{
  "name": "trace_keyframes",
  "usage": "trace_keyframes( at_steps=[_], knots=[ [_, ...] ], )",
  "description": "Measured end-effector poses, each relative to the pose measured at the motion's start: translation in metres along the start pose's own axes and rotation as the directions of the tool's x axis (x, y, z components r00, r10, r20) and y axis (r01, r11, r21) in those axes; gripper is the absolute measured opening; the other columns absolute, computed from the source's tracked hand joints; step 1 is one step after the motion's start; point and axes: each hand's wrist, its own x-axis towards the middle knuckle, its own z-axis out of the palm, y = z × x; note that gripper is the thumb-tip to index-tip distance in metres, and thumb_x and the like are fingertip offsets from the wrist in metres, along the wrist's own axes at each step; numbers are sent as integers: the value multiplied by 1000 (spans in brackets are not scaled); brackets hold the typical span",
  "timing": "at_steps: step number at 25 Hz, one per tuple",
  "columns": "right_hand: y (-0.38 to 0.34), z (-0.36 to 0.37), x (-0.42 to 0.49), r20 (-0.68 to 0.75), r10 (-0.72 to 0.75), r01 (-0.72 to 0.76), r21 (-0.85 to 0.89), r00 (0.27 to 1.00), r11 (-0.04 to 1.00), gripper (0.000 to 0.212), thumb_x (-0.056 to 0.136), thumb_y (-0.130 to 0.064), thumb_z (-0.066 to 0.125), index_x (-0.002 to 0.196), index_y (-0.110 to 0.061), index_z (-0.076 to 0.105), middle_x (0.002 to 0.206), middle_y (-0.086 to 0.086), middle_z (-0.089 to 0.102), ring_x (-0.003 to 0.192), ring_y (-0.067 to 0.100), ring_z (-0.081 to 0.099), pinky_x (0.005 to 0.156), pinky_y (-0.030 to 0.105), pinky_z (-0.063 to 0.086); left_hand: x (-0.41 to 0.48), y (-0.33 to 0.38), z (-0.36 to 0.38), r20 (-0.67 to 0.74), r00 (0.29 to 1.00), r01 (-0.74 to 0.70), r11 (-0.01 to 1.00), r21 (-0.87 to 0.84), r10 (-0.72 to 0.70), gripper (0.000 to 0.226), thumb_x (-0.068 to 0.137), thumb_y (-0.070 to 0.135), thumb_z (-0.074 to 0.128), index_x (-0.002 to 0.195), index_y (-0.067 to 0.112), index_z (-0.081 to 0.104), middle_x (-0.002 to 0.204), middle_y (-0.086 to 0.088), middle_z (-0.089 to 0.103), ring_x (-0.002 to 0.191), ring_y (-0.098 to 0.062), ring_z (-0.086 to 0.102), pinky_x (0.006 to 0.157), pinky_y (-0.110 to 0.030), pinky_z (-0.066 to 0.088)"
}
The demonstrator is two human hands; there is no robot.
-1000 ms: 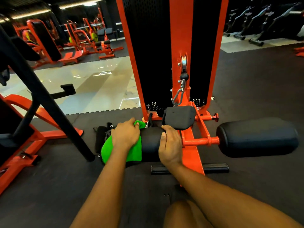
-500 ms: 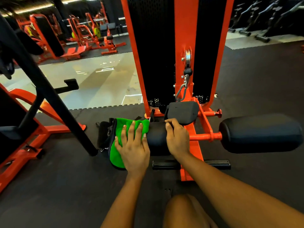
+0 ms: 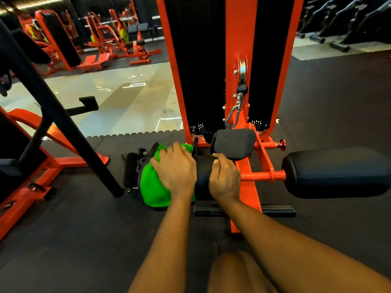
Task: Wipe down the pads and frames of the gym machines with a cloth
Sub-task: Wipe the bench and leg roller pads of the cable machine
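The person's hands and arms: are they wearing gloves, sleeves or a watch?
No. The left hand and right hand are bare, with no gloves or rings visible. The forearms are bare too: no sleeves, watch or wristbands show up to the picture's lower edge.

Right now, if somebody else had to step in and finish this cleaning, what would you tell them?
Left hand grips the green cloth against the outer end of the left roller pad.
Right hand holds that pad next to the orange frame, apparently steadying it.
Done: cannot tell; the wipe is at this pad's end.
Left, likely: the rest of this pad, the right roller pad, the small upper pad and the frame.
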Motion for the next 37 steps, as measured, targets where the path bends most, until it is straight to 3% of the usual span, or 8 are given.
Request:
trace_keyframes(
  at_steps=[5, 9, 15, 23, 26, 31, 34, 37],
  knots=[
    [4, -5, -2, 14, 19, -20, 51, 1000, 998, 45, 97, -31, 35, 119, -11, 68, 115, 6, 71, 107, 23, 63, 91, 35, 49, -61, -11, 14, -178, 979, -143, 952, -270, 97, 37, 101, 31, 44, 132, 19, 60, 135, -2, 61, 132, -23, 49, 110, -51, 32],
    [4, -4, -4, 10, -8, 7, 92, 1000, 996, 48, 98, -34, 34, 121, -10, 68, 117, 6, 71, 108, 20, 62, 92, 34, 49, -33, -31, 8, -148, 965, -241, 956, -165, 217, 32, 101, 36, 39, 119, 22, 61, 118, -3, 66, 117, -25, 55, 96, -48, 36],
    [7, -1, -2, -4, -15, 15, 83, 1000, 996, 47, 97, -31, 35, 122, -8, 68, 118, 7, 71, 109, 20, 62, 95, 33, 49, 65, -23, -5, 462, 886, -41, 999, -12, 42, 40, 101, 34, 35, 129, 19, 59, 131, -19, 62, 119, -40, 57, 109, -57, 35],
    [9, -16, 12, 205, 128, -181, 265, 970, 947, 24, 100, -12, 47, 110, -11, 69, 99, 9, 72, 94, 26, 65, 76, 20, 46, -9, 24, -20, 102, 990, -88, 991, -96, 98, 26, 104, 31, 40, 106, 17, 61, 105, -10, 70, 102, -34, 61, 91, -45, 37],
    [8, -40, 27, 186, 333, -381, 447, 924, 809, 23, 98, -9, 48, 99, -14, 70, 95, 8, 71, 97, 31, 67, 84, 39, 55, -20, 46, -24, 126, 980, -113, 946, -303, 157, 33, 106, 41, 31, 107, 19, 56, 106, -10, 69, 103, -35, 60, 92, -48, 39],
    [-36, -60, 13, -149, 63, -49, 94, 987, 994, 17, 91, -7, 58, 100, -17, 69, 96, 3, 68, 96, 25, 61, 78, 37, 47, 14, -14, -28, -84, 992, 12, 751, -661, -90, 38, 106, 40, 29, 99, 13, 55, 86, -14, 60, 81, -35, 57, 64, -38, 37],
    [-71, -32, -1, 162, -56, 79, -140, 985, 987, 39, 93, -40, 49, 126, -26, 62, 135, 0, 60, 133, 25, 46, 106, 48, 37, 37, -71, -4, 163, 975, 212, 855, -474, -152, 40, 107, 38, 32, 114, 13, 62, 110, -25, 64, 102, -44, 58, 84, -46, 47],
    [-86, -3, -13, 403, 184, 29, -468, 897, 883, 86, 85, -83, 23, 157, -35, 26, 168, 1, 15, 155, 32, -1, 115, 68, 7, 41, -87, 14, 410, 912, 271, 789, -551, -27, 40, 107, 32, 37, 120, 13, 69, 128, -19, 65, 122, -37, 56, 99, -39, 41]
  ],
)
